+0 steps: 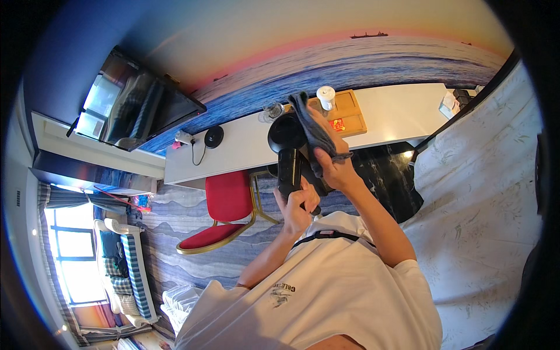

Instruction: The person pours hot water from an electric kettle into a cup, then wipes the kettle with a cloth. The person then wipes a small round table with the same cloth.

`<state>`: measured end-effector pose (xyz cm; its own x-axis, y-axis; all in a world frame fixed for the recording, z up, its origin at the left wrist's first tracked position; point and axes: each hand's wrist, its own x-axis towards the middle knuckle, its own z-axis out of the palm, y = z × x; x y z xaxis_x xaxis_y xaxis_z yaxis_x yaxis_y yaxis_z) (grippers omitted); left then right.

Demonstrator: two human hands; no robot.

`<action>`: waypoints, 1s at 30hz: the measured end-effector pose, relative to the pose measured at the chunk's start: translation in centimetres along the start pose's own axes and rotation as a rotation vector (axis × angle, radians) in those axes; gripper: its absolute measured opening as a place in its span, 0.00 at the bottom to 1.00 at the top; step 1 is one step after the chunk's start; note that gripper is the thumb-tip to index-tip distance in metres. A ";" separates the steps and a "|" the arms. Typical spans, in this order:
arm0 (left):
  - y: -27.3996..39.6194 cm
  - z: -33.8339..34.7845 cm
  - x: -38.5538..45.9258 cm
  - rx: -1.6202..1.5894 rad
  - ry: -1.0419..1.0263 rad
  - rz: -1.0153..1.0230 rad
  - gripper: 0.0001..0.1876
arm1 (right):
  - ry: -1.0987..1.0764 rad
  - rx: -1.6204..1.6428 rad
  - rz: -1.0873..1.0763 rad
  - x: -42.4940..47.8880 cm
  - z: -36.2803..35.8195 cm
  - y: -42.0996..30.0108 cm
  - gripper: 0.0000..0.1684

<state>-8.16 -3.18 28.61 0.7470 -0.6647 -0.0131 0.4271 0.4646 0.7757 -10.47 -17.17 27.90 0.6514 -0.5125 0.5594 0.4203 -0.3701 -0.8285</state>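
My left hand (299, 203) grips the handle of a black electric kettle (285, 133), held up in front of my waist. A dark grey cloth (311, 135) is in my right hand (334, 162), pressed along the kettle's right side; the cloth hides part of the kettle. Behind them, on a white desk (398, 111), lies a wooden tray (359, 116) bearing a white lidded cup (326, 97) and a red packet (337, 125). Drinking glasses (273, 111) stand left of the tray. Farther left is a round black kettle base (214, 137) with its cord.
A red padded chair (228, 197) with a gold frame stands at the desk's front. A television (140, 103) hangs at upper left. White patterned fabric (472, 201) hangs on the right. A cushioned sofa (127, 271) is near the window, and white bundled material (179, 304) lies at lower left.
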 end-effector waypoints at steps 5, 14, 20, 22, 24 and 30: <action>1.2 0.1 0.0 0.145 -0.031 0.046 0.05 | 0.144 0.171 0.433 -7.1 -0.4 8.5 0.28; 2.4 -1.1 0.1 0.222 -0.044 -0.024 0.06 | 0.197 0.184 0.188 -2.7 2.5 -0.8 0.32; 4.4 -0.5 1.4 0.260 -0.192 -0.007 0.06 | 0.356 0.447 0.477 -5.6 1.4 8.0 0.28; 5.0 -1.4 1.6 0.189 -0.232 -0.041 0.07 | 0.499 0.561 0.489 -5.5 2.2 7.9 0.26; 5.6 -2.4 1.6 0.137 -0.280 -0.065 0.09 | 0.458 0.438 0.469 -4.5 2.6 5.6 0.25; 5.9 -2.3 1.1 0.223 -0.326 -0.123 0.08 | 0.296 0.855 0.523 -0.7 1.3 -3.5 0.27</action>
<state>-3.61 0.22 31.71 0.4817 -0.8744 0.0583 0.3556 0.2558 0.8990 -11.53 -14.49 30.34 0.7490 -0.6624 0.0139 0.5120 0.5654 -0.6466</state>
